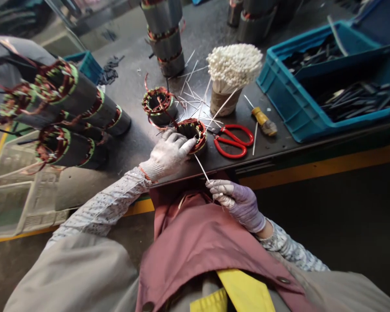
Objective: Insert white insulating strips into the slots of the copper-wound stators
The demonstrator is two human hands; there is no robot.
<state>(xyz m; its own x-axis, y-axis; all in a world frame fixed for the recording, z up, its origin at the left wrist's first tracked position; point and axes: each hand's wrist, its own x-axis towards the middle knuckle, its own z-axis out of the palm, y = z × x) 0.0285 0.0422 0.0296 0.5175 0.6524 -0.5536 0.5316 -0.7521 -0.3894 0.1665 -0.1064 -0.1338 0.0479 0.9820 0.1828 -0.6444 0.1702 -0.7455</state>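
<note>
The gloved left hand [169,151] lies over the rim of a copper-wound stator [201,136], which stands near the front edge of the surface [133,145]; how firm that grip is, I cannot tell. Beyond that edge, on the wearer's side, the gloved right hand [240,201] pinches a thin white stick [202,168] in a narrow grip. Red-handled scissors [231,141] crowd the stator's right; bare room opens leftward, towards the stacked stators [84,102].

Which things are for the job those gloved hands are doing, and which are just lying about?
For the job:
copper-wound ring, under the left hand
thin white stick, held in the right hand
bundle of white sticks, probably

Lying about, it seems:
red-handled scissors
yellow-handled tool
blue bin of dark pieces
</note>
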